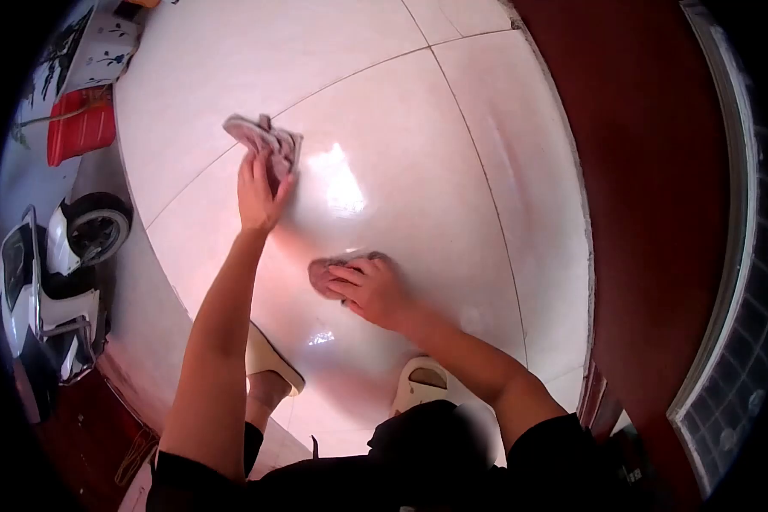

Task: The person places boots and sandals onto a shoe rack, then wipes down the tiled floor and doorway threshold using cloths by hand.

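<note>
My left hand (263,189) reaches forward over the pale tiles and grips a crumpled greyish-pink cloth (269,141), which sticks out past the fingertips. Nearer to my body, my right hand (371,292) lies on a second bunched cloth (322,275) of similar colour, its fingers bent over it and pressing it to the tiled surface (384,111). The two cloths are apart. Glossy reflections show on the tiles between and around my hands. The underside of each cloth is hidden.
A red pot (81,128) and a white scooter (68,307) stand at the left. My feet are in cream slippers (420,386) below. A dark red panel (648,171) borders the tiles at the right, with a metal-edged frame beyond.
</note>
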The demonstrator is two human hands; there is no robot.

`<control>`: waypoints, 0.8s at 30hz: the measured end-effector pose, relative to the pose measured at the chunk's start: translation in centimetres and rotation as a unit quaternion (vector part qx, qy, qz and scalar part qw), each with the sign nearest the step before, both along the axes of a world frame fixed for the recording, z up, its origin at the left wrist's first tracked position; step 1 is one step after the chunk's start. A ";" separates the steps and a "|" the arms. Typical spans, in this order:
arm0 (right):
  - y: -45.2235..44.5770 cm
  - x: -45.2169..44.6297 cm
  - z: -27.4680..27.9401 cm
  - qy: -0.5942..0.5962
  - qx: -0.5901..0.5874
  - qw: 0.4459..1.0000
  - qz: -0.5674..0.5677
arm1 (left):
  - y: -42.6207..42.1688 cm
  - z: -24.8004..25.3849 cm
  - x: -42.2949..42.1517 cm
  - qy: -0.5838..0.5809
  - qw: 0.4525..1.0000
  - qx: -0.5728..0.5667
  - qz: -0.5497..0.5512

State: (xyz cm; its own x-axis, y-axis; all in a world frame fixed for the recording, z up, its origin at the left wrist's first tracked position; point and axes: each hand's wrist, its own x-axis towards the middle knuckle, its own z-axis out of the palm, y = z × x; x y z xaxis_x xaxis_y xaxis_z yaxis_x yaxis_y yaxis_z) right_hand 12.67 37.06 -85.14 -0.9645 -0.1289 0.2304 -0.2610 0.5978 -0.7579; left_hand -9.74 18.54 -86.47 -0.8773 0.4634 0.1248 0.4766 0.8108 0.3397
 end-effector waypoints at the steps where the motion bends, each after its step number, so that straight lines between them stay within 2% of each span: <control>1: 0.5 -0.8 0.6 -0.004 -0.071 0.997 -0.018 | -0.9 0.2 1.6 -0.041 0.999 0.011 -0.007; 2: 1.2 -1.8 1.4 -0.012 -0.141 0.989 -0.037 | -1.5 0.6 3.5 -0.063 0.998 0.012 -0.005; 3: 4.1 -4.6 2.3 0.030 -0.174 0.984 -0.035 | -1.9 1.0 5.5 -0.085 0.996 0.013 -0.002; 4: 7.8 -6.7 5.2 -0.066 -0.307 0.949 -0.038 | -2.1 1.7 7.3 -0.101 0.995 -0.001 0.003; 7: 18.6 -11.9 5.9 -0.138 -0.309 0.928 -0.155 | -2.3 2.4 10.7 -0.154 0.988 -0.016 0.015; 8: 22.4 -13.5 4.4 -0.099 -0.206 0.951 -0.208 | -2.4 2.4 10.7 -0.154 0.988 -0.018 0.020; 9: 26.5 -15.2 1.1 0.064 0.045 0.961 -0.264 | -2.4 2.3 10.6 -0.155 0.987 -0.017 0.023; 11: 32.7 -15.4 -2.3 -0.014 0.142 0.951 -0.276 | -1.9 2.2 10.6 -0.155 0.987 -0.016 0.029; 12: 33.3 -14.2 -2.5 -0.006 0.162 0.951 -0.262 | -1.9 2.2 10.6 -0.157 0.987 -0.019 0.029; 13: 33.1 -12.1 -2.6 -0.003 0.182 0.950 -0.252 | -2.1 2.3 10.5 -0.162 0.986 -0.024 0.025; 15: 30.4 -6.6 -3.6 0.007 0.220 0.924 -0.311 | -2.3 2.1 10.4 -0.151 0.988 -0.026 0.009; 18: 20.7 1.1 -3.3 0.011 0.241 0.908 -0.342 | -2.5 1.7 10.6 -0.113 0.993 -0.024 -0.016; 20: 11.2 3.8 -2.6 0.000 0.206 0.949 -0.240 | -2.0 1.7 10.7 -0.070 0.997 -0.024 -0.018; 22: 3.0 5.5 -2.4 0.024 0.178 0.980 -0.082 | -2.0 1.6 10.2 -0.073 0.995 -0.060 -0.019; 24: -2.5 6.5 -1.2 0.015 0.078 0.997 0.001 | -2.1 1.8 9.2 -0.054 0.994 -0.091 -0.029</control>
